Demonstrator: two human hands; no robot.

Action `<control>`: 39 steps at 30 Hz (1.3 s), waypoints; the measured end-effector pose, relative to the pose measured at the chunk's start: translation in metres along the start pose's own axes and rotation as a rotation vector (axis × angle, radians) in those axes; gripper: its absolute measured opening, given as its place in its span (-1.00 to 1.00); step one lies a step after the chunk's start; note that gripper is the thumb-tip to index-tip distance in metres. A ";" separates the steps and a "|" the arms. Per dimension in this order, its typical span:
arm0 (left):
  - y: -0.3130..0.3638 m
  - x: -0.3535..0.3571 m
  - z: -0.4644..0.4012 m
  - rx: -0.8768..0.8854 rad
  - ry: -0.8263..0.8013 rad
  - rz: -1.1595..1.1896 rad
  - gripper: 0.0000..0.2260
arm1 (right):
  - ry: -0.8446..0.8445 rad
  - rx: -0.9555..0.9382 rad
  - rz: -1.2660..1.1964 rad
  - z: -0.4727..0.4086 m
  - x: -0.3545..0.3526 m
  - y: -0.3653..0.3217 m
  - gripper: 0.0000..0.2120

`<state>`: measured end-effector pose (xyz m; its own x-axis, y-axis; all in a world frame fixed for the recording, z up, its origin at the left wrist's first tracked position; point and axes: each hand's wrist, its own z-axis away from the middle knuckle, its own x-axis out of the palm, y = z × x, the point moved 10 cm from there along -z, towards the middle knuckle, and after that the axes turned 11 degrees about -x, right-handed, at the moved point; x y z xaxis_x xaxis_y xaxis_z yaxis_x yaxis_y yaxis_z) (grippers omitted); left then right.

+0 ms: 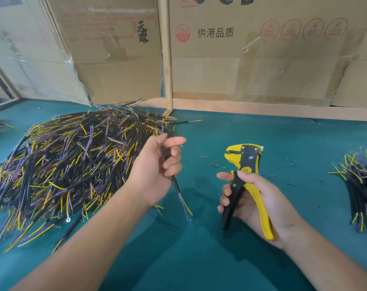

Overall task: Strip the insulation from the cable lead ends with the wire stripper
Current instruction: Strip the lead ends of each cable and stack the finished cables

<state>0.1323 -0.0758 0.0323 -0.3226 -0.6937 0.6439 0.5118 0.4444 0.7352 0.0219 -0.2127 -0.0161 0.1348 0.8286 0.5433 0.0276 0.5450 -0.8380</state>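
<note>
Nearest, right: right hand (256,198) wrapped round the handles of the wire stripper (244,181), black handle under the fingers, yellow handle against the palm; handles spread, head raised and empty, no lead in its mouth. Nearest, left: left hand (157,164) holding one black cable (175,181) between loosely curled fingers and thumb, cable running down through the hand, its yellow and purple lead ends (186,208) hanging free below, just above the cloth; whether those ends are bare or still insulated too fine to tell. Cable and stripper apart, so judged between strokes: one cable in hand, not yet fed to the tool.

Middle ground, between and beyond the hands: insulation offcuts (214,164) scattered on the teal table cover (199,259), a sign of leads already stripped. Far right: small cable stack (358,185), laid roughly parallel, judged the finished lot. Left: large cable heap (73,164), tangled, black jackets with yellow and purple leads, some with ring terminals, judged the lot still to be done; by the sizes of the two lots, most of the work left.

Farthest: wooden frame (167,59) standing on the bench edge, flattened cardboard sheets (262,70) with printed marks and clear tape behind it as a backing wall
</note>
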 end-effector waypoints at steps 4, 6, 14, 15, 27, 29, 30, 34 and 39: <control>-0.001 -0.004 -0.001 -0.040 0.000 0.165 -0.52 | -0.010 0.012 0.014 0.000 0.001 0.003 -0.46; -0.001 -0.001 0.000 -0.048 -0.023 0.220 -0.50 | -0.014 0.019 0.021 0.000 0.002 0.004 -0.46; -0.002 0.003 0.001 -0.046 -0.037 0.233 -0.45 | -0.015 0.038 0.010 -0.002 -0.001 0.008 -0.47; -0.002 0.004 0.001 -0.039 -0.035 0.199 -0.43 | -0.015 0.040 0.008 -0.002 -0.002 0.009 -0.47; -0.027 0.009 -0.005 -0.157 -0.100 -0.009 -0.45 | -0.037 0.056 -0.017 -0.002 -0.002 0.011 -0.45; -0.028 0.011 -0.004 -0.140 -0.107 -0.067 -0.63 | -0.034 0.059 -0.013 -0.003 -0.003 0.011 -0.45; -0.027 0.011 -0.003 -0.114 -0.097 -0.107 -0.69 | -0.034 0.059 -0.013 -0.004 -0.003 0.011 -0.45; -0.024 0.018 0.002 -0.046 -0.050 -0.241 -0.66 | -0.027 0.060 -0.024 -0.003 -0.003 0.010 -0.47; -0.014 0.063 0.013 0.081 0.025 -0.893 -0.57 | -0.014 0.071 -0.034 -0.003 -0.002 0.010 -0.54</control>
<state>0.0939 -0.1184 0.0651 -0.5556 -0.8120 -0.1788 0.0205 -0.2284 0.9734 0.0249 -0.2089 -0.0254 0.1214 0.8112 0.5721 -0.0381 0.5797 -0.8139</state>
